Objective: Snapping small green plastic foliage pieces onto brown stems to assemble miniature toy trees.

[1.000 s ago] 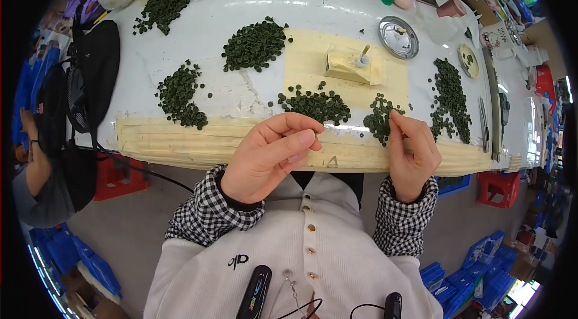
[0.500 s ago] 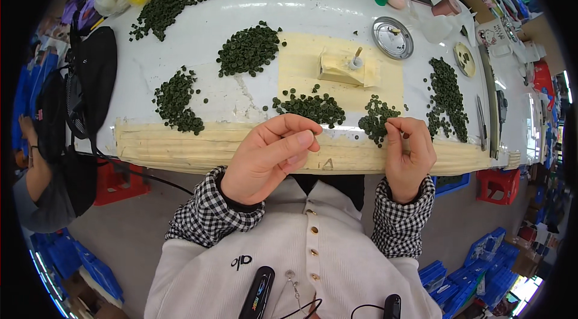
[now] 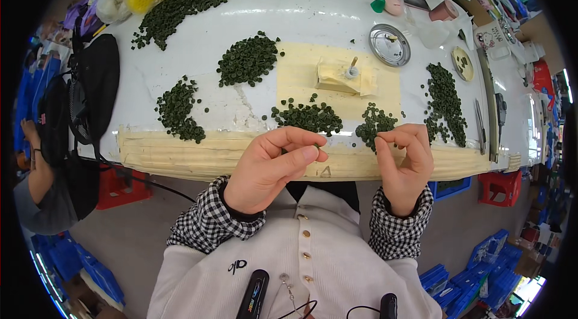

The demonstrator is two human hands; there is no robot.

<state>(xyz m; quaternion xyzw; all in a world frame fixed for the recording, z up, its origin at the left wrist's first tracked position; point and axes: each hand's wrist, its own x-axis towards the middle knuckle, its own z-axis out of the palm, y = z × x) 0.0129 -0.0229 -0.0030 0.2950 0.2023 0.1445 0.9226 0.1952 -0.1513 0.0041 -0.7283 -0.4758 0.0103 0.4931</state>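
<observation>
My left hand (image 3: 265, 169) hovers over the taped front edge of the table, thumb and forefinger pinched on a small dark green piece (image 3: 317, 146) that barely shows at the fingertips. To its right, my right hand (image 3: 407, 165) is also closed in a pinch; whatever is between its fingertips is too small to make out. Just beyond the right fingertips lies a little heap of small round dark green pieces (image 3: 372, 124). A wider heap of such pieces (image 3: 306, 116) sits beyond my left fingers. Behind both, a tape-covered block (image 3: 338, 81) carries a short upright pin (image 3: 353, 64).
More green heaps lie at left (image 3: 179, 111), centre (image 3: 247, 60), far left (image 3: 180, 9) and right (image 3: 444, 102). A round metal lid (image 3: 389, 45) and a shallow dish (image 3: 463, 63) stand at back right. Tweezers (image 3: 480, 125) lie near the right edge. A black bag (image 3: 99, 87) is at left.
My right hand has shifted left, toward my left hand, its fingertips now lower. My left hand keeps its pinch, with a bit of green now showing. The whole view has tilted slightly.
</observation>
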